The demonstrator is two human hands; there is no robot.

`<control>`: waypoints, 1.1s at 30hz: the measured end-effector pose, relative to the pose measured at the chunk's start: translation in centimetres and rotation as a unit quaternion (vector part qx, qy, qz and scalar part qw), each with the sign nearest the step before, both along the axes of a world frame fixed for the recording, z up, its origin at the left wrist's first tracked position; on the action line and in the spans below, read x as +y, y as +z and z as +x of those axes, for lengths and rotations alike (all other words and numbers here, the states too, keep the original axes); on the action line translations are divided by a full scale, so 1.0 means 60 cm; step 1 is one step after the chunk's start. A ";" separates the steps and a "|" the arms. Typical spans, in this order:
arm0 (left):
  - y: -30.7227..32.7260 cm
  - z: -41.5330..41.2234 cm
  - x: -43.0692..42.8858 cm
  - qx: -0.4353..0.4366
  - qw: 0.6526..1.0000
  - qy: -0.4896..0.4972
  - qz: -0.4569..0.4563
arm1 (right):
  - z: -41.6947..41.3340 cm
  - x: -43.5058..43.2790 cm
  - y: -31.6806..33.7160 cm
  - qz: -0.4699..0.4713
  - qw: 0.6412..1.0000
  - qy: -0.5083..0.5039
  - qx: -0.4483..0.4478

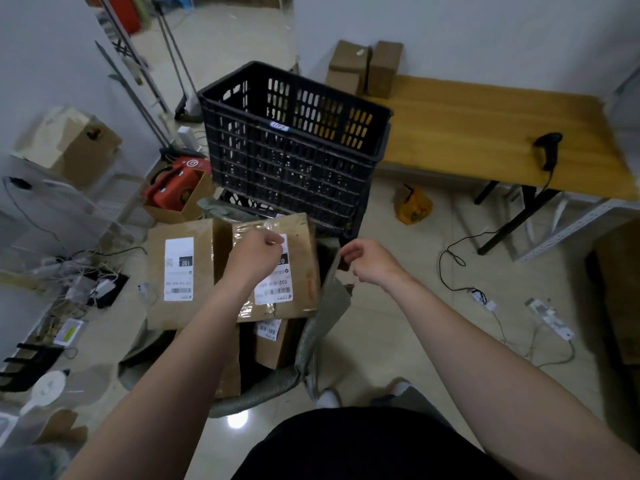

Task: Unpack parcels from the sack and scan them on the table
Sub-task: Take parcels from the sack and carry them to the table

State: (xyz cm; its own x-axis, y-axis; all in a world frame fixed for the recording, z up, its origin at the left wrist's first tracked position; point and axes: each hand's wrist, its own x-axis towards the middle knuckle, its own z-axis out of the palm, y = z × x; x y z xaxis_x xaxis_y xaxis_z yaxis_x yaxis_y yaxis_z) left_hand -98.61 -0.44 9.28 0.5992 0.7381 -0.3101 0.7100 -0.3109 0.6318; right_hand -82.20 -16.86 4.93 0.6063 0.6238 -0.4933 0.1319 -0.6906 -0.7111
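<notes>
Both forearms reach down over the open sack (322, 327). Left hand (254, 256) rests on the top parcel (298, 271), fingers curled; whether they grip it cannot be told. Right hand (370, 261) pinches the sack rim. Hold the rim wide and lift the parcel straight up. More parcels sit inside. Scanner (547, 148) lies on the table (467, 133), far right; the black crate (294, 143) looks empty.

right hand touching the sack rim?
Touching. Head view shows the right hand with fingers pinching the grey sack rim, pulling it open.
</notes>
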 end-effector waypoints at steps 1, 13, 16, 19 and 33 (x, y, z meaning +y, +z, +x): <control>0.005 0.020 -0.002 -0.008 1.000 -0.013 0.009 | 0.019 -0.011 0.006 -0.004 1.000 -0.004 -0.012; 0.069 0.426 -0.070 0.024 0.961 -0.273 0.036 | 0.352 -0.153 0.110 -0.072 0.986 -0.043 -0.144; 0.079 0.550 -0.106 0.038 0.946 -0.319 0.030 | 0.454 -0.176 0.134 -0.056 0.989 -0.052 -0.127; 0.081 0.671 -0.127 0.032 0.946 -0.321 0.020 | 0.563 -0.188 0.159 -0.033 0.989 -0.063 -0.127; 0.041 1.063 -0.094 0.014 0.974 -0.222 -0.046 | 0.991 -0.158 0.161 -0.045 0.992 -0.025 -0.116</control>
